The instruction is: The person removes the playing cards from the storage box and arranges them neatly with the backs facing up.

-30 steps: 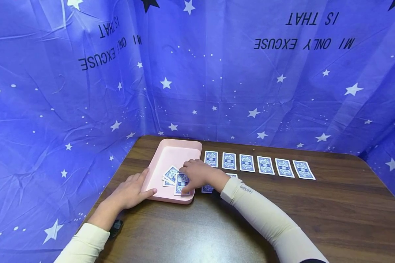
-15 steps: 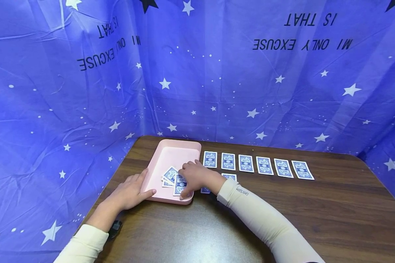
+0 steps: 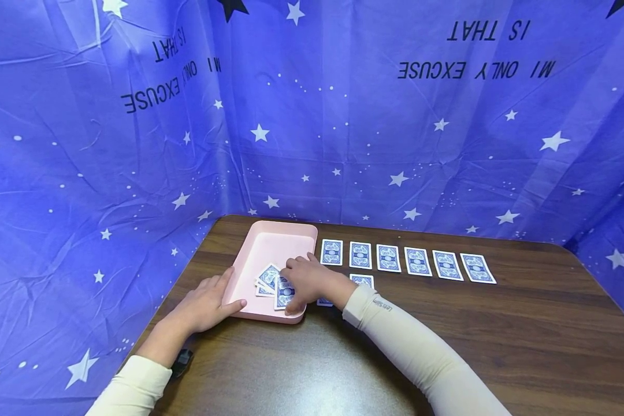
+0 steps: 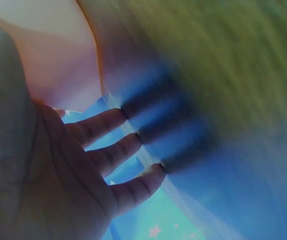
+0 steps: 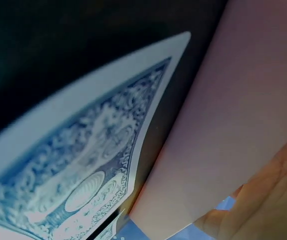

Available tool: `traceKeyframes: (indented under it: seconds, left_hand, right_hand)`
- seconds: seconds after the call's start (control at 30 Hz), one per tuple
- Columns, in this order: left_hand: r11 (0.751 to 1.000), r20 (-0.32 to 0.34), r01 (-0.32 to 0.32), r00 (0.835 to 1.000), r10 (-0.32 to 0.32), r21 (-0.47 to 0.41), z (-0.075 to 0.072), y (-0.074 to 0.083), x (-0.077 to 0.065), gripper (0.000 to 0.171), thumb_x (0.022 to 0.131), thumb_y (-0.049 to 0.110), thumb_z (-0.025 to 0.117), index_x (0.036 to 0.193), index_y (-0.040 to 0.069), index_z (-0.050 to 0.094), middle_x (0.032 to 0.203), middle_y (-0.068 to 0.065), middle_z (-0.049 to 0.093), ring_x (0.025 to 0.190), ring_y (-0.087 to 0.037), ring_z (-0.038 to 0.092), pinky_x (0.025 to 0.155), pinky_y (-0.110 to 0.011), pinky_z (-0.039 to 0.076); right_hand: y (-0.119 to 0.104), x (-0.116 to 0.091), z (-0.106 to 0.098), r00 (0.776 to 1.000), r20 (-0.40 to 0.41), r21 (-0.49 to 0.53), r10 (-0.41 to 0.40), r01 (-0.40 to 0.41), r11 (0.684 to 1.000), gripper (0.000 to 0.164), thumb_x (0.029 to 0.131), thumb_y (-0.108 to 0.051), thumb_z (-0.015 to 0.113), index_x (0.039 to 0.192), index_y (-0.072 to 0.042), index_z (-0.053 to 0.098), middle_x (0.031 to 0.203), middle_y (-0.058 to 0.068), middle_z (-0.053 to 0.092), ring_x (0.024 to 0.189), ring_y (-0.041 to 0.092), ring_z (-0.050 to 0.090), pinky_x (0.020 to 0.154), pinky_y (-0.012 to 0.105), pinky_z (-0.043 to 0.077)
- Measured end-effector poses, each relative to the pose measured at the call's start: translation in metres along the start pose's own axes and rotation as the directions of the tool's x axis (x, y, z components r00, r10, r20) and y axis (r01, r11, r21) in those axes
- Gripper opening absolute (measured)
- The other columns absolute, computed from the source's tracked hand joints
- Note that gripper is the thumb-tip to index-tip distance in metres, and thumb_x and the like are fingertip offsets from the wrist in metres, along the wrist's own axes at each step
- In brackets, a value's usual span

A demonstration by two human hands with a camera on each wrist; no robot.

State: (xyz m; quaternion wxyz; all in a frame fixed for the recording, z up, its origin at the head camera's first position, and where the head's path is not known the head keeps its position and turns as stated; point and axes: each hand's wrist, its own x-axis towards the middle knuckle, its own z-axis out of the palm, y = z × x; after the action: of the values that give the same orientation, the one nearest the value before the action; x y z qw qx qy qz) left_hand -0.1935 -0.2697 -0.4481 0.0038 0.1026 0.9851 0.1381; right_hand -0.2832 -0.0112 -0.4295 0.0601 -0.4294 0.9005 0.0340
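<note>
A pink tray (image 3: 270, 230) stands at the table's left side, with several blue-backed playing cards (image 3: 267, 276) fanned inside, face down. My right hand (image 3: 312, 280) reaches over the tray's right rim and grips a playing card (image 3: 283, 293) at its right side, thumb at the near end and fingers at the far end. This card overlaps the fanned ones. My left hand (image 3: 208, 300) rests along the tray's left wall, its thumb over the near left corner. In the left wrist view its fingers (image 4: 141, 187) are spread and fairly straight, tips at the table surface.
A row of face-down cards (image 3: 387, 258) runs along the back of the table (image 3: 525, 329), right of the tray. Nearer, another card (image 3: 362, 280) is partly covered by my right wrist. A black object (image 3: 182, 363) sits beside my left wrist. Blue star-printed curtains (image 3: 374, 133) enclose the table.
My right hand and the gripped card have shifted very slightly toward me and left within the tray, then stayed still over the last half second. The left hand keeps its place.
</note>
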Motion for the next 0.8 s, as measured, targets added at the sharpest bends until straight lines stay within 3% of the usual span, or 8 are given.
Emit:
traceKeyframes:
  seconds: [0.23,0.43,0.67,0.8]
  left_hand:
    - [1.0,0.001,-0.004,1.0,0.004,0.002,0.001,0.001,0.0,0.096,0.092,0.063,0.054,0.153,-0.005,0.025,0.142,-0.031,0.045,0.13,-0.05,0.043,0.095,-0.067,0.039]
    - [1.0,-0.018,-0.009,1.0,0.009,0.004,0.001,0.0,0.0,0.095,0.092,0.063,0.056,0.153,-0.005,0.027,0.14,-0.03,0.047,0.128,-0.05,0.045,0.093,-0.067,0.04]
    - [1.0,-0.011,-0.001,1.0,0.001,0.003,0.001,-0.002,0.0,0.097,0.092,0.065,0.054,0.154,-0.004,0.025,0.141,-0.03,0.047,0.128,-0.049,0.044,0.093,-0.067,0.04]
    - [1.0,-0.008,-0.003,1.0,0.003,0.004,0.001,-0.002,0.0,0.098,0.092,0.066,0.053,0.154,-0.004,0.025,0.141,-0.03,0.047,0.128,-0.049,0.044,0.093,-0.067,0.04]
  right_hand:
    - [0.003,-0.003,-0.002,0.998,-0.053,0.037,-0.018,0.02,0.999,0.092,0.069,-0.069,0.076,0.141,-0.015,0.055,0.127,0.001,0.053,0.119,0.019,0.048,0.111,0.055,0.028]
    - [0.008,-0.008,-0.009,0.988,-0.153,0.079,-0.031,0.044,0.996,0.092,0.071,-0.065,0.078,0.142,-0.012,0.054,0.127,0.004,0.053,0.12,0.021,0.049,0.111,0.054,0.03]
    - [0.019,-0.022,-0.024,0.966,-0.255,0.078,-0.04,0.062,0.995,0.091,0.071,-0.062,0.079,0.14,-0.009,0.055,0.122,0.005,0.054,0.112,0.02,0.05,0.103,0.039,0.036]
    - [0.03,-0.036,-0.029,0.964,-0.268,0.125,-0.008,0.043,0.991,0.09,0.071,-0.057,0.082,0.141,-0.009,0.054,0.124,0.007,0.053,0.112,0.021,0.049,0.101,0.039,0.038]
